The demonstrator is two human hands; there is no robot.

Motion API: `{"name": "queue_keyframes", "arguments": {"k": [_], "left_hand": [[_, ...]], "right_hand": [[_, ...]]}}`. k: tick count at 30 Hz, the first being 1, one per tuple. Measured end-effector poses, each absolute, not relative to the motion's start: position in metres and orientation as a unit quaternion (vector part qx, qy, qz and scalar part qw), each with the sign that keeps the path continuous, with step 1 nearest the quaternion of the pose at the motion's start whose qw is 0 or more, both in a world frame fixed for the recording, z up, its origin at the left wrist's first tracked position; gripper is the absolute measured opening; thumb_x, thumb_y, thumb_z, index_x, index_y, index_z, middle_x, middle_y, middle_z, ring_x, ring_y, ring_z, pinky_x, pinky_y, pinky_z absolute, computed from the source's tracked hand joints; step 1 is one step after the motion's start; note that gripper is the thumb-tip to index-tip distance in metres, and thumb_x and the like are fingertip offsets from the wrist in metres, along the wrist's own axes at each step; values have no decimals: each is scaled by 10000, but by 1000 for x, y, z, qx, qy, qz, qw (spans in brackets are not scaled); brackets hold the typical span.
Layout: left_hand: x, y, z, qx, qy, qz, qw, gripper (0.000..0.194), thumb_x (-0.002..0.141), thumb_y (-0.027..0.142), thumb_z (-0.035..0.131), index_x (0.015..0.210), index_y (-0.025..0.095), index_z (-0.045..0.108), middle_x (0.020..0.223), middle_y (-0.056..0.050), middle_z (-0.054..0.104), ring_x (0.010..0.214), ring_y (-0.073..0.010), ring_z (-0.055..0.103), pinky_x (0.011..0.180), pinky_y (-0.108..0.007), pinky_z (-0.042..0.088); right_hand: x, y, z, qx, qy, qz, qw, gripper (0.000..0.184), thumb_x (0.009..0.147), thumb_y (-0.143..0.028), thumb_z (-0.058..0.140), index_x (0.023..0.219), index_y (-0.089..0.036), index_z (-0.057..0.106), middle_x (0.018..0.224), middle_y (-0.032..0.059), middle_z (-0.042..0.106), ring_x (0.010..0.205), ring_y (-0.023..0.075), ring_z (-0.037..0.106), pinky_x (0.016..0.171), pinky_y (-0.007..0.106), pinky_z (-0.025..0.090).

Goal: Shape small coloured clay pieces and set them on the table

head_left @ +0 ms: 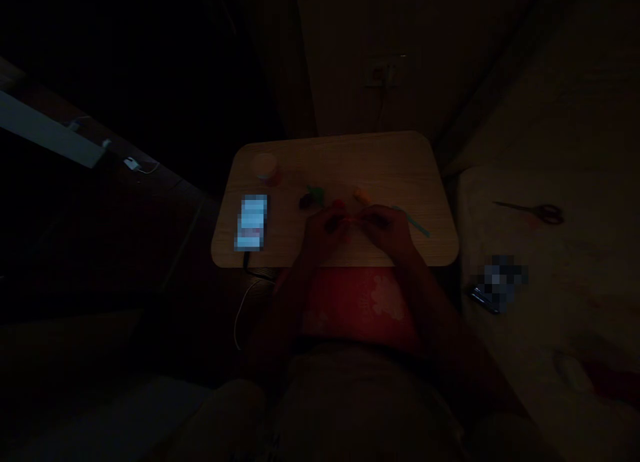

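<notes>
The scene is very dark. My left hand (324, 227) and my right hand (384, 227) meet over the near middle of a small wooden lap table (430, 175). Both hands have their fingers curled together around something small and reddish (350, 219) between them; I cannot make out what it is. Just beyond the hands lie a green piece (316, 194), a dark piece (304, 202) and an orange stick-like thing (361, 195). A thin teal stick (419, 225) lies to the right of my right hand.
A lit phone (251, 222) lies at the table's left, its cable hanging off the near edge. A small pale cup (267, 169) stands at the back left. On the bed to the right lie scissors (537, 212) and a dark device (493, 290). A red cushion (365, 302) rests on my lap.
</notes>
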State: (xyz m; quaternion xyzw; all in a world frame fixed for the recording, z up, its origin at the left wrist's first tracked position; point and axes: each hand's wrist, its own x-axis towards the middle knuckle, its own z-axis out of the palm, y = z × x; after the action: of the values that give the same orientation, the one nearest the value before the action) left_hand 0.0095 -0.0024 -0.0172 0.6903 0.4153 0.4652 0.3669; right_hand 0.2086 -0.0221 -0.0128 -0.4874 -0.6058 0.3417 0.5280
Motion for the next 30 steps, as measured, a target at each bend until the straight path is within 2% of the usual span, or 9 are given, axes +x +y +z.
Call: {"name": "queue_keyframes", "arguments": {"k": [3, 15, 19, 24, 30], "left_hand": [[10, -3, -18, 680, 414, 465, 389, 287, 920, 472, 774, 984, 192, 759, 870, -40, 771, 636, -140, 704, 613, -243, 570], [13, -6, -8, 665, 416, 472, 401, 390, 869, 559, 813, 911, 175, 760, 848, -44, 779, 624, -139, 705, 585, -237, 569], [13, -5, -9, 674, 415, 465, 397, 363, 877, 545, 812, 892, 184, 774, 766, -27, 764, 613, -146, 706, 593, -246, 567], [13, -5, -10, 671, 412, 469, 401, 352, 877, 533, 816, 880, 184, 775, 779, -32, 774, 594, -145, 707, 597, -256, 571], [14, -6, -9, 637, 407, 471, 456, 351, 861, 528, 835, 894, 190, 744, 805, -28, 773, 565, -145, 714, 554, -258, 575]], "right_hand": [[209, -22, -12, -487, -609, 339, 526, 139, 823, -361, 817, 867, -229, 814, 890, 55, 833, 787, 223, 760, 738, 346, 597], [209, -23, -10, -475, -623, 332, 525, 103, 821, -322, 824, 860, -227, 826, 876, 52, 833, 775, 212, 766, 740, 329, 603], [210, -23, -9, -475, -637, 324, 514, 106, 837, -329, 812, 866, -229, 829, 873, 57, 831, 774, 215, 763, 733, 333, 603], [210, -22, -8, -466, -654, 309, 509, 76, 847, -304, 785, 855, -241, 829, 887, 56, 829, 809, 225, 767, 787, 355, 605], [208, -21, -9, -494, -639, 307, 504, 154, 839, -375, 804, 906, -236, 803, 891, 56, 819, 778, 226, 741, 744, 355, 591]]}}
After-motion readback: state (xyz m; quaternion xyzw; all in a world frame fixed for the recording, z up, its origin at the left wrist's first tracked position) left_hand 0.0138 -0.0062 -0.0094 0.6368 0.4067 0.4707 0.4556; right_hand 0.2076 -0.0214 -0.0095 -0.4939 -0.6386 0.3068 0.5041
